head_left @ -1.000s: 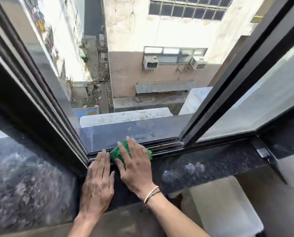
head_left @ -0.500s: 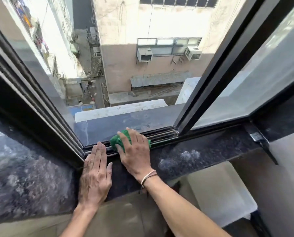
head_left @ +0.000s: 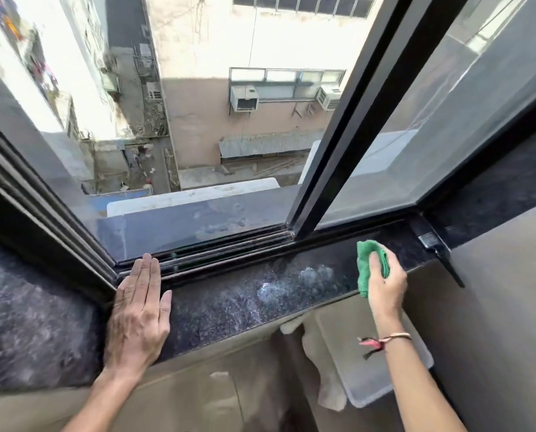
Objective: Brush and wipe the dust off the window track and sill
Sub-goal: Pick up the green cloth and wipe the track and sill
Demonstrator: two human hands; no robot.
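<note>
resting flat and open, the left hand (head_left: 139, 310) lies palm down on the dark speckled sill (head_left: 229, 302), its fingertips reaching the near rails of the window track (head_left: 223, 249) at the left corner of the frame. well apart from it, the right hand (head_left: 385, 283) is closed around a bunched green cloth (head_left: 368, 265), held over the right part of the sill near the sliding pane's frame (head_left: 347, 120); whether the cloth touches the stone cannot be told. pale dusty smears (head_left: 291, 282) mark the sill between the two hands. a thin bracelet (head_left: 388, 338) circles the right wrist.
</note>
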